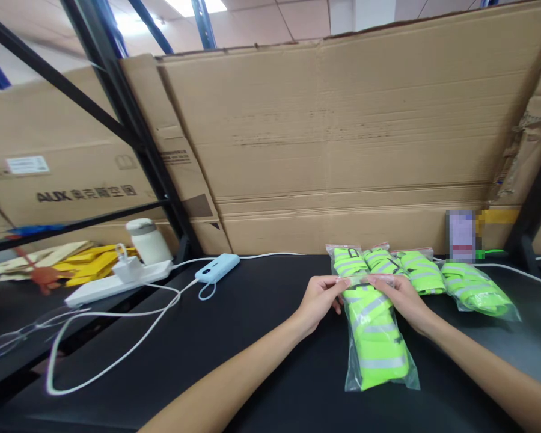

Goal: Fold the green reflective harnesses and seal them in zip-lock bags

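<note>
A clear plastic bag [379,340] holds a folded neon-green reflective strap bundle with grey bands. My left hand [320,300] pinches the left end of the bag's top edge, thumb on top. At the right part of the same edge, my right hand [403,296] pinches it too. The bag's filled part hangs or lies toward me over the black table; I cannot tell which. Just behind my hands, several similar bags of neon-green straps lie in a row, among them a bag [420,272] near my right hand and another bag [478,288] at the far right.
A light-blue power bank [217,267] with a white cable [135,346] lies on the black table [261,319] to the left. Beyond it are a white power strip [117,287] and a white bottle [148,240]. A cardboard wall [342,132] closes the back.
</note>
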### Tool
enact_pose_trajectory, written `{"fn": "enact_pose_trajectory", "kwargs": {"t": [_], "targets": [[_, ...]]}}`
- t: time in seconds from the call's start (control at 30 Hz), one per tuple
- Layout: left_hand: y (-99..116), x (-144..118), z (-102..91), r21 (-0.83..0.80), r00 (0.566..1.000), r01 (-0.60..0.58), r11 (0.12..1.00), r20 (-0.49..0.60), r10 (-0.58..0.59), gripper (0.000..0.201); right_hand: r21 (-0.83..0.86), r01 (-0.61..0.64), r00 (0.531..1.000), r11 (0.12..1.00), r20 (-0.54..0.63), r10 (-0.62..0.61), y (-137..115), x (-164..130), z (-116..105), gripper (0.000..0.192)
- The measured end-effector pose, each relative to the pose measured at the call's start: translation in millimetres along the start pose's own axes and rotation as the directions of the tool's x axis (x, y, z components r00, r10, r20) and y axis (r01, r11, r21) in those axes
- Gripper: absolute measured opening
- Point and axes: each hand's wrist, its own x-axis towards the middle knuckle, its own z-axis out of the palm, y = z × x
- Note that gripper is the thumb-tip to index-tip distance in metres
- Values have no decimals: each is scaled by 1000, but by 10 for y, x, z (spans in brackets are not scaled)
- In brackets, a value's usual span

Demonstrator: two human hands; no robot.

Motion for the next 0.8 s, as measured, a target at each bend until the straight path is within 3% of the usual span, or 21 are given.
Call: {"fn": "enact_pose_trajectory", "kwargs": {"t": [0.27, 0.47, 0.8], "targets": [[56, 4, -21, -41, 991, 113, 993, -64, -115, 35, 168, -141, 989, 976, -18, 146, 13, -3, 26, 41], [91, 20, -53, -66, 988, 144, 987, -47, -147, 32, 281, -202, 974, 938, -38, 221, -53, -7, 43, 38], [104, 26, -52, -52, 999, -15, 999, -52, 13, 39, 407, -200, 966, 891, -71, 249, -12, 24, 19, 34]]}}
